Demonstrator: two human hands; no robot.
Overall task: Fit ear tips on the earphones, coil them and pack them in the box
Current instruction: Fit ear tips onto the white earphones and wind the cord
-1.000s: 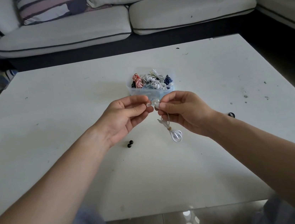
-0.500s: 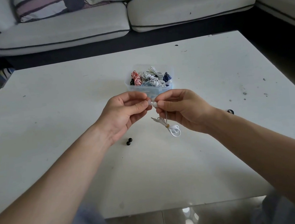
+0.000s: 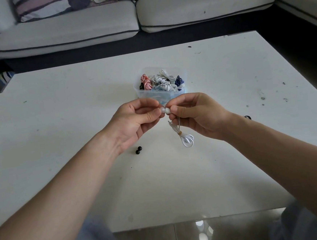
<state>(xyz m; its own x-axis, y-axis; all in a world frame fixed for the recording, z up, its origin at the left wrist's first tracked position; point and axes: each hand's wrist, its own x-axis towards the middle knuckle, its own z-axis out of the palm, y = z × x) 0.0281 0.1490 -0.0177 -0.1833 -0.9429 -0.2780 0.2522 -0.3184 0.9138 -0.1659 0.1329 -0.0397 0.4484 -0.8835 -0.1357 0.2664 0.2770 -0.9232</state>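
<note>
Fitting looks to be the step in hand: the left hand (image 3: 133,121) pinches a white ear tip (image 3: 162,110) against the white earbud (image 3: 167,110) pinched by the right hand (image 3: 197,115), on the near side of the one box (image 3: 142,94) at the middle of the bench (image 3: 53,112). Next the tip wants pressing squarely onto the bud. Counted: one tied cable bundle (image 3: 187,139) hanging under the right hand, two black ear tips (image 3: 138,150) by the left wrist, one dark ring (image 3: 247,117) near the right edge.
</note>
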